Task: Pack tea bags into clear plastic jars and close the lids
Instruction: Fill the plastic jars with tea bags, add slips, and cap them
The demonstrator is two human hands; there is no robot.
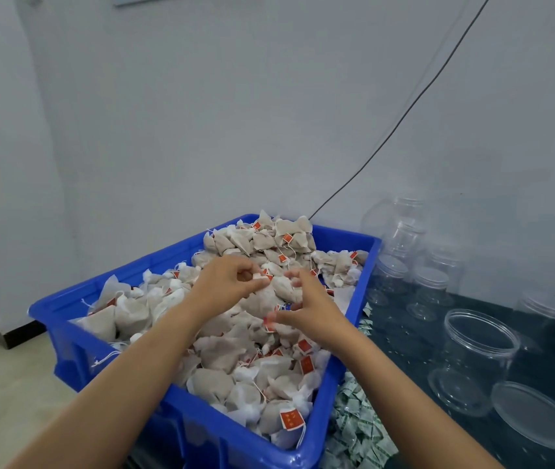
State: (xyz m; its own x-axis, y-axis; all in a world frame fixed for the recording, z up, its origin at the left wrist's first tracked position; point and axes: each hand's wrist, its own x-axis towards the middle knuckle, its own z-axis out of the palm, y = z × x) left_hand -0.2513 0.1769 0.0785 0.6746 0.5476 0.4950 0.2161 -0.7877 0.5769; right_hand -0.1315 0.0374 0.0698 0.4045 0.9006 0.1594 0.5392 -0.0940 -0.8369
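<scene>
Pinching small white tea bag tag (258, 276): left hand (227, 280) grip. Red tag (270, 323) pinched by right hand (306, 311), above blue plastic crate (76, 336). Open clear plastic jar (472, 360) on dark table (404, 333).

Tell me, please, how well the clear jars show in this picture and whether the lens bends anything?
Head view: the open jar reads clearly on the dark table; the far jars fade into the pale wall; wide-angle lens splays the blue bin; fingertips slightly soft.
</scene>
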